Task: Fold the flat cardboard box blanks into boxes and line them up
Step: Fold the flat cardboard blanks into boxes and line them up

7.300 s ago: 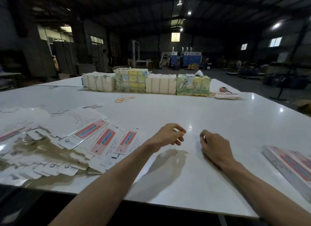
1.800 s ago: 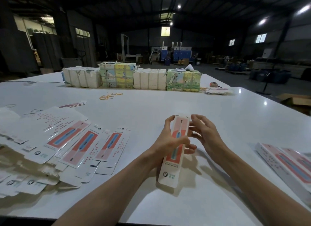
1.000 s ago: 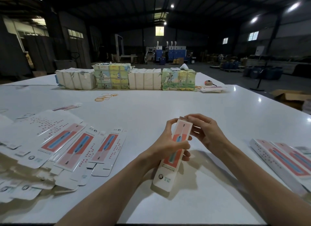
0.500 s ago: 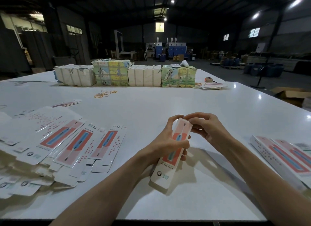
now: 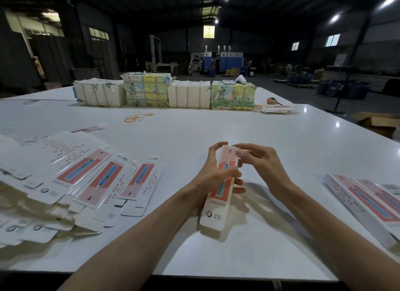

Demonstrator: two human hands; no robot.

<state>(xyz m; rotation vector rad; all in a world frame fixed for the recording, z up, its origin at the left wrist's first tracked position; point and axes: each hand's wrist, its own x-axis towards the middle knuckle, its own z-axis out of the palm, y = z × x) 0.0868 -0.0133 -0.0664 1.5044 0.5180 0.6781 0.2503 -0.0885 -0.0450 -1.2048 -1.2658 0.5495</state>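
Where the box [image 5: 213,212] is: held over the tabletop [image 5: 216,128] near 6 o'clock, slim and pink-and-white, top end leaning toward 1 o'clock.
Left hand [image 5: 213,176]: fingers wrapped round the box's middle.
Right hand [image 5: 263,164]: fingertips pinching the box's top end.
Flat blanks [image 5: 86,182]: fanned in an overlapping heap at 9 o'clock.
Folded boxes [image 5: 368,202]: lying side by side at 3 o'clock.
Bundles [image 5: 164,93]: in a row at 12 o'clock, rubber bands [image 5: 136,117] near them.

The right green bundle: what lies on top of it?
A white lump and a flat pale item lie on the bundle; what they are is unclear. The top's far part behind them is hidden.
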